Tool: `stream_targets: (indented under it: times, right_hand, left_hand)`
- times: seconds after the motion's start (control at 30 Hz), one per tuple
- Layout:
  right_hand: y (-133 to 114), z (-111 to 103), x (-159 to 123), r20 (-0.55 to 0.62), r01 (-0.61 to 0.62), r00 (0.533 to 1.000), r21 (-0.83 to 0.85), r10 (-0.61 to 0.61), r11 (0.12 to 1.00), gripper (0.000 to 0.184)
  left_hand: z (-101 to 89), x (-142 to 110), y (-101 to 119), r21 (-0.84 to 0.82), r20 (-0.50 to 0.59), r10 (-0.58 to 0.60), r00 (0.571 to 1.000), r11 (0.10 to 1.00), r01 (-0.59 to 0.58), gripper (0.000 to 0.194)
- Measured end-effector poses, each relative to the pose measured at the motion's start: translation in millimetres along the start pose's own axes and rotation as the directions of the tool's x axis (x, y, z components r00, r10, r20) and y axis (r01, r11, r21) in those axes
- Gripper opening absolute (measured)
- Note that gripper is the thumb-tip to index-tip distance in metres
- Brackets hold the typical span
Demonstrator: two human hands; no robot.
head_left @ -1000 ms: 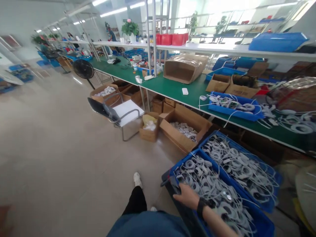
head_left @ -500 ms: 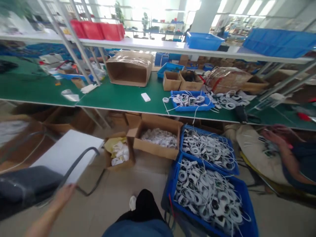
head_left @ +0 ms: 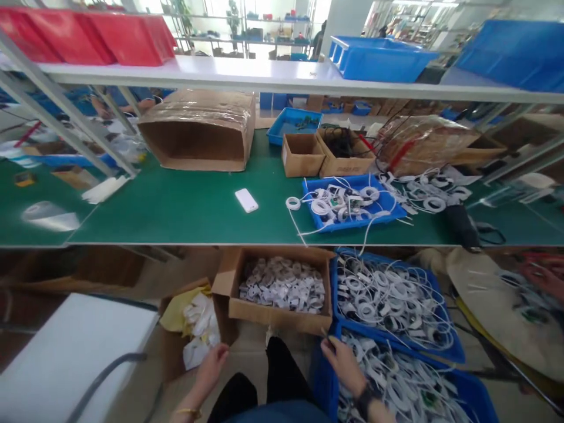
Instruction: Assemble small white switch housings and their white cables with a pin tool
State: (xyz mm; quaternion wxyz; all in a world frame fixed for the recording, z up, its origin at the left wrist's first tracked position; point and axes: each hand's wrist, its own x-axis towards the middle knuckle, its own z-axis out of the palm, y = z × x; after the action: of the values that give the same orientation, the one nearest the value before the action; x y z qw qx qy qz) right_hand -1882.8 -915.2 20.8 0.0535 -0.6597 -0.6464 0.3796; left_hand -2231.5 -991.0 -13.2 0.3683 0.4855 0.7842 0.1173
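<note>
My left hand (head_left: 212,369) is low in front of me with its fingers curled in, and nothing shows in them. It is beside a small carton (head_left: 171,365) that holds a yellow bag and white pieces (head_left: 200,329). My right hand (head_left: 346,364) is closed in a pinch by the corner of the blue crates; a tiny dark bit shows at its fingertips, too small to name. Under its wrist, coiled white cables with small parts (head_left: 399,376) fill the near blue crate (head_left: 478,393). Between the hands and farther off stands a carton (head_left: 275,314) of small white parts (head_left: 286,285).
A green workbench (head_left: 185,205) crosses ahead, with a white phone (head_left: 246,200) and a blue tray (head_left: 374,222) of cables on it. A second cable crate (head_left: 452,346) stands at right. A white board (head_left: 74,352) and chair armrest (head_left: 103,376) are at left. Another person's lap is at far right.
My left hand has let go of the chair armrest and moved right. My right hand has come into view. The bench and cartons appear closer.
</note>
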Motion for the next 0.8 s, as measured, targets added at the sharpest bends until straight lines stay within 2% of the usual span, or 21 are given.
stream_targets:
  times: [0.07,0.17,0.23,0.3,0.4,0.47,0.53,0.6,0.67,0.73,0.8]
  right_hand:
    - [-31,-20,90,-0.066,0.049,0.997,0.014,-0.048,0.999,0.029]
    - [-57,-45,204,-0.209,0.051,0.977,0.01,-0.048,0.999,0.034]
    - [-65,-50,255,-0.291,0.024,0.957,0.001,-0.022,1.0,0.031]
    - [-69,-44,288,-0.347,-0.014,0.938,-0.007,0.011,1.0,0.031]
    - [-72,-27,316,-0.408,-0.059,0.912,-0.016,0.047,0.998,0.035]
    - [-73,-18,328,-0.432,-0.065,0.9,-0.02,0.05,0.998,0.029]
    - [-74,-14,336,-0.441,-0.054,0.896,-0.023,0.038,0.998,0.022]
    - [-79,-15,337,-0.434,-0.033,0.901,-0.026,0.018,0.999,0.02]
    - [-91,-19,332,-0.413,-0.013,0.911,-0.028,0.0,1.0,0.019]
    - [-111,-24,322,-0.377,0.013,0.926,-0.022,-0.02,1.0,0.017]
    - [-135,-28,311,-0.334,0.048,0.941,-0.003,-0.046,0.999,0.016]
  left_hand:
    - [-5.8,29,15,0.018,-0.08,-0.006,0.997,1.0,0.007,0.017]
    - [-35.4,100,47,0.082,-0.243,0.034,0.969,0.997,-0.014,0.025]
    - [-58.4,164,74,0.145,-0.358,0.08,0.93,0.989,-0.029,0.033]
    - [-76.2,235,106,0.201,-0.425,0.149,0.893,0.977,-0.068,0.046]
    - [-90.9,337,151,0.303,-0.401,0.329,0.855,0.928,-0.215,0.056]
    - [-97.1,395,173,0.46,-0.262,0.55,0.793,0.794,-0.398,0.054]
    - [-103.9,438,186,0.534,-0.093,0.682,0.725,0.649,-0.542,0.05]
    - [-110.1,466,195,0.534,-0.07,0.708,0.702,0.621,-0.573,0.049]
    - [-110.2,479,209,0.51,-0.143,0.698,0.702,0.66,-0.552,0.053]
    - [-99.1,482,234,0.477,-0.14,0.718,0.682,0.653,-0.589,0.055]
    - [-77.1,483,268,0.41,-0.023,0.761,0.648,0.598,-0.689,0.057]
